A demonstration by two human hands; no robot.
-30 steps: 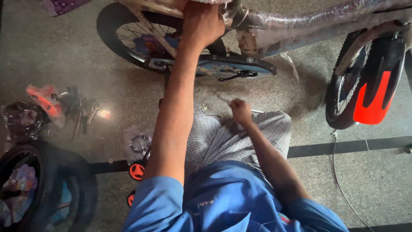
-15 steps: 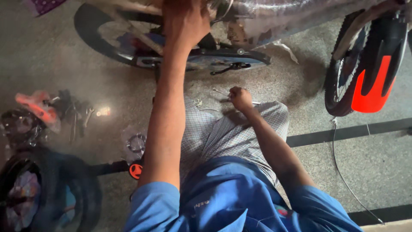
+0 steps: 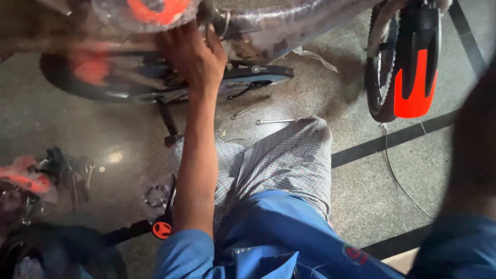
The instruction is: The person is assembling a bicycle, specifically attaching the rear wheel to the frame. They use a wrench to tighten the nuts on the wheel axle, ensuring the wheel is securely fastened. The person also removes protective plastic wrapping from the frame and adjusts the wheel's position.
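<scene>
A small bicycle wrapped in clear plastic [image 3: 289, 23] stands across the top of the view. My left hand [image 3: 194, 57] reaches up and grips its frame just above the black chain guard [image 3: 258, 76], next to a metal ring. On the right only a blurred forearm and blue sleeve [image 3: 473, 170] show; my right hand itself is out of sight. Two slim spanners [image 3: 274, 122] lie on the floor just beyond my checked trouser knee [image 3: 289, 160].
A wheel with a red and black mudguard [image 3: 413, 72] stands at the upper right, with a thin cable [image 3: 400, 181] trailing below it. Loose bicycle parts [image 3: 62, 170] and a dark tyre [image 3: 57, 253] lie at the left. A small red-hubbed wheel [image 3: 161, 229] sits by my left elbow.
The view has dropped and swung, so the bicycle sits higher and closer. My right hand has left the floor by the spanners and gone out of sight; my left hand stays on the frame.
</scene>
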